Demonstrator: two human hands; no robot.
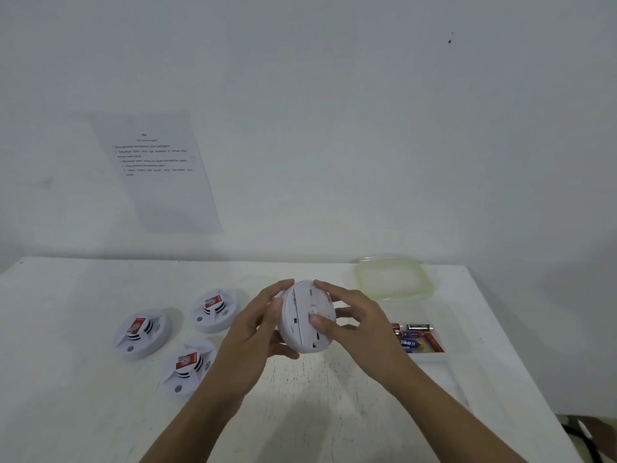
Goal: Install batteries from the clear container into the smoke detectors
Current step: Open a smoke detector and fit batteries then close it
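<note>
Smoke detector (300, 324) between left hand (255, 329) and right hand (359, 317), batteries (414, 335) nearby.

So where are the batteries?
In the head view, the batteries lie in the clear container at the table's right, just right of the right hand.

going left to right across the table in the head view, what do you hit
leftmost white round smoke detector with red label → nearest white smoke detector → farthest white smoke detector → left hand → white smoke detector held on edge → right hand → clear plastic container of batteries
</note>
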